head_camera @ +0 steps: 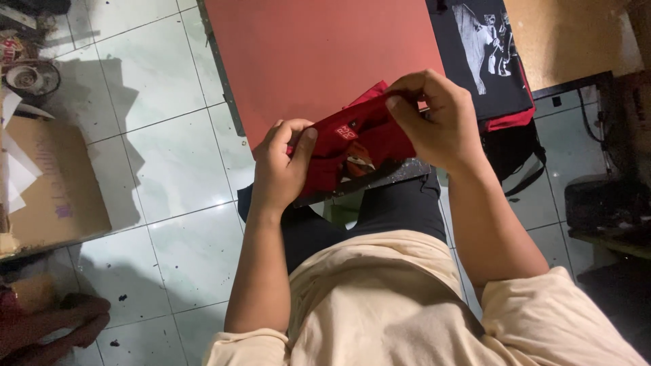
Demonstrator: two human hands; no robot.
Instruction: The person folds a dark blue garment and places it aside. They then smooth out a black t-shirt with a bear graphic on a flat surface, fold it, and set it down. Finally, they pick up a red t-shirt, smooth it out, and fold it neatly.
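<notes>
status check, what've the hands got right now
Left hand and right hand both gripping the folded red garment, fingers pinching its edges. Garment held over the red board. Nothing in the way.

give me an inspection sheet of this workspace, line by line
surface: flat red-orange pad on a dark plate, its near edge at the hands; bare apart from the garment.
job's things: red garment with a small print, bunched at the pad's near edge.
clutter: black printed t-shirt lying over red fabric to the right of the pad; cardboard sheet on the floor at left.
grippers: left hand pinches the garment's left end; right hand pinches its upper edge.
cables: one dark cable on the floor at right.
surroundings: white tiled floor with dark specks; round metal part at far left; dark bag below the t-shirt.
</notes>
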